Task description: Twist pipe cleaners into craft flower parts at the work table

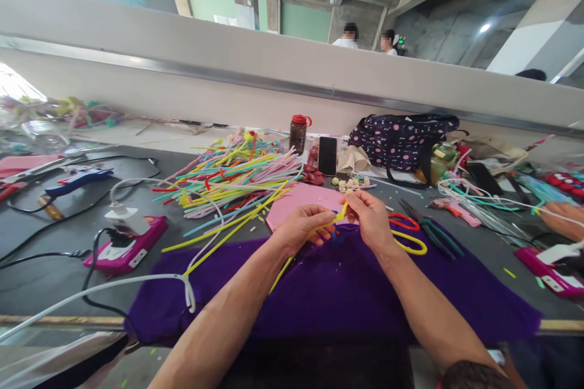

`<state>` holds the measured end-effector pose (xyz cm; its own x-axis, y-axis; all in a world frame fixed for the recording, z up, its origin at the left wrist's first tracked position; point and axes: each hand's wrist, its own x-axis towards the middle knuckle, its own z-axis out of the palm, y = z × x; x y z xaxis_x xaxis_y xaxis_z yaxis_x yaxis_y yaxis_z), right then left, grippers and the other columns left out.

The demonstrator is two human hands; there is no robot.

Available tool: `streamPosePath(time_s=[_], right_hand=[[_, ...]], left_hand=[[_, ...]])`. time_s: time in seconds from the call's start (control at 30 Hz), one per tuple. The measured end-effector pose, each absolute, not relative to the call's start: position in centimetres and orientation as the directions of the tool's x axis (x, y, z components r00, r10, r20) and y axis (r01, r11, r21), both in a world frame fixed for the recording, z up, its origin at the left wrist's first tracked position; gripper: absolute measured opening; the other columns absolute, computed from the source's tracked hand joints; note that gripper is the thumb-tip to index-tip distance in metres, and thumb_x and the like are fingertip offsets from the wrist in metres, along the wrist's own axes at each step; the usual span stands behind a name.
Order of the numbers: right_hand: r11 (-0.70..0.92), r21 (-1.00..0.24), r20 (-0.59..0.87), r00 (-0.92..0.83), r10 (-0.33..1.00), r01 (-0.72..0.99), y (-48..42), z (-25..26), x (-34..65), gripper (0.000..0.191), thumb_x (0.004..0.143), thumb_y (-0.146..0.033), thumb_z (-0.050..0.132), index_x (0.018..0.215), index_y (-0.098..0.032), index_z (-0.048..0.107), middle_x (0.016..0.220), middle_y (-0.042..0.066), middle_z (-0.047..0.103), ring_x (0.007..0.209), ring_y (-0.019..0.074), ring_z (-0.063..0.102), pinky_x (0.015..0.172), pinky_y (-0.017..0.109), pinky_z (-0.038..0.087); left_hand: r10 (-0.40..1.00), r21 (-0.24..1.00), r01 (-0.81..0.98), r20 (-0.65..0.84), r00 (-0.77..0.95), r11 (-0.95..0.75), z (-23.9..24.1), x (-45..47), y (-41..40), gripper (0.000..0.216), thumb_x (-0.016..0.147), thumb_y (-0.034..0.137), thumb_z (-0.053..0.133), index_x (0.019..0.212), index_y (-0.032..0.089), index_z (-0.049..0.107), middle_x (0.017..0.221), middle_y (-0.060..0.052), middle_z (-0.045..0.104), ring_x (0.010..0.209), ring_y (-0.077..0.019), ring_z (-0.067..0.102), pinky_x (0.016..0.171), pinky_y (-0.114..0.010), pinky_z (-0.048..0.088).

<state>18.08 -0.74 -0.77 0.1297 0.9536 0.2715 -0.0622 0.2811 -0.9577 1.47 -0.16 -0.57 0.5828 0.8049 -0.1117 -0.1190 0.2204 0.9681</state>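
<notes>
My left hand (303, 228) pinches a yellow pipe cleaner (281, 275), whose long tail hangs down below the palm. On its other side, the fingers of my right hand (371, 219) are closed on the bent upper end of the same stem. Both hands are raised over the near edge of a pink board (292, 203) and a purple cloth (328, 310). Something small and blue (335, 234) shows partly behind the fingers; its kind cannot be made out. A red loop (404, 222) and a yellow loop (413, 244) are just right of my right wrist.
Pipe cleaners (237, 179) of several colours are heaped left of the board. Dark-handled pliers (440, 237) lie at right. Behind stand a bottle (298, 135), a phone (327, 156) and a patterned bag (396, 140). A magenta power strip (130, 249) trails cables. Another person's hand (561, 220) is far right.
</notes>
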Motion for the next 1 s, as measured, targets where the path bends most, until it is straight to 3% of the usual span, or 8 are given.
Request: streamPosePath(time_s=[0.1, 0.23, 0.3, 0.53, 0.77, 1.0], right_hand=[[0.293, -0.955, 0.286, 0.113, 0.951, -0.042, -1.14, -0.61, 17.69, 0.019, 0.074, -0.033, 0.057, 0.07, -0.015, 0.061, 0.05, -0.003, 0.053, 0.043, 0.0071, 0.044, 0.042, 0.019, 0.034], [0.289, -0.957, 0.283, 0.128, 0.951, -0.032, -1.1, -0.59, 17.61, 0.019, 0.074, -0.034, 0.057, 0.071, -0.015, 0.061, 0.051, -0.002, 0.055, 0.042, 0.0074, 0.044, 0.041, 0.019, 0.033], [0.283, -0.958, 0.276, 0.13, 0.952, -0.041, -1.05, -0.57, 17.66, 0.02, 0.075, -0.034, 0.056, 0.072, -0.015, 0.061, 0.052, -0.001, 0.056, 0.043, 0.0078, 0.045, 0.04, 0.019, 0.033], [0.288, -0.956, 0.28, 0.114, 0.953, -0.063, -1.12, -0.45, 17.58, 0.022, 0.076, -0.036, 0.054, 0.07, -0.015, 0.06, 0.051, 0.0, 0.057, 0.043, 0.0084, 0.047, 0.039, 0.019, 0.033], [0.279, -0.957, 0.268, 0.117, 0.956, -0.081, -1.02, -0.64, 17.5, 0.021, 0.073, -0.036, 0.058, 0.079, -0.017, 0.063, 0.058, 0.0, 0.058, 0.045, 0.0096, 0.049, 0.037, 0.02, 0.034], [0.278, -0.96, 0.275, -0.079, 0.958, 0.028, -1.49, 0.12, 17.7, 0.03, 0.076, -0.034, 0.053, 0.099, -0.019, 0.064, 0.075, 0.001, 0.059, 0.052, 0.0085, 0.05, 0.047, 0.023, 0.041]], left_hand=[[0.818, 0.977, -0.093, -0.105, 0.566, 0.19, -0.47, 1.61, -0.27, 0.033, 0.065, 0.045, 0.064, 0.072, 0.014, 0.057, 0.06, -0.001, 0.06, 0.044, -0.0062, 0.05, 0.04, -0.017, 0.034], [0.836, 0.982, -0.08, -0.1, 0.539, 0.169, -0.4, 1.78, -0.3, 0.033, 0.065, 0.045, 0.063, 0.065, 0.013, 0.056, 0.048, 0.003, 0.053, 0.032, -0.001, 0.029, 0.033, -0.017, 0.015], [0.859, 0.987, -0.08, -0.082, 0.505, 0.141, -0.29, 1.82, -0.3, 0.033, 0.065, 0.045, 0.063, 0.063, 0.013, 0.057, 0.044, 0.005, 0.048, 0.032, -0.0011, 0.026, 0.034, -0.019, 0.012], [0.903, 0.996, -0.045, -0.05, 0.426, 0.077, 0.13, 1.8, -0.41, 0.029, 0.062, 0.041, 0.066, 0.062, 0.013, 0.061, 0.041, 0.006, 0.043, 0.037, -0.0031, 0.029, 0.039, -0.02, 0.018], [0.908, 0.996, -0.026, 0.092, 0.409, -0.089, -0.23, 2.06, -0.43, 0.022, 0.065, 0.035, 0.062, 0.062, 0.013, 0.063, 0.051, 0.002, 0.054, 0.047, -0.0064, 0.042, 0.046, -0.019, 0.03], [0.901, 0.961, 0.081, 0.214, 0.377, -0.263, -0.82, 1.98, -0.28, 0.023, 0.069, 0.034, 0.057, 0.066, 0.013, 0.065, 0.058, 0.0, 0.058, 0.052, -0.008, 0.044, 0.049, -0.019, 0.032]])
